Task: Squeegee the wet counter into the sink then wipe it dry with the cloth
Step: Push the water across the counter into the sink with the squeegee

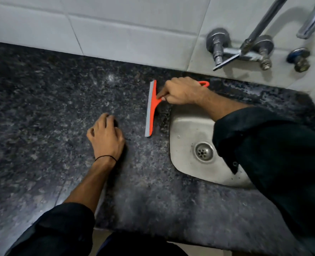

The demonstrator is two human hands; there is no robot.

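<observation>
My right hand [180, 91] is closed around the handle of an orange squeegee [153, 100], whose grey blade rests on the dark speckled granite counter [51, 108] just left of the steel sink [190, 133]. The blade runs front to back, parallel to the sink's left rim. The handle's loop end sticks out behind my knuckles. My left hand [106, 135] rests on the counter to the left of the blade, fingers curled under, holding nothing I can see. No cloth is in view.
A chrome wall tap [245, 50] with two valves hangs on the white tiled wall [116, 30] above the sink. The sink drain [204, 152] sits partly under my dark right sleeve. The counter's front edge runs along the bottom.
</observation>
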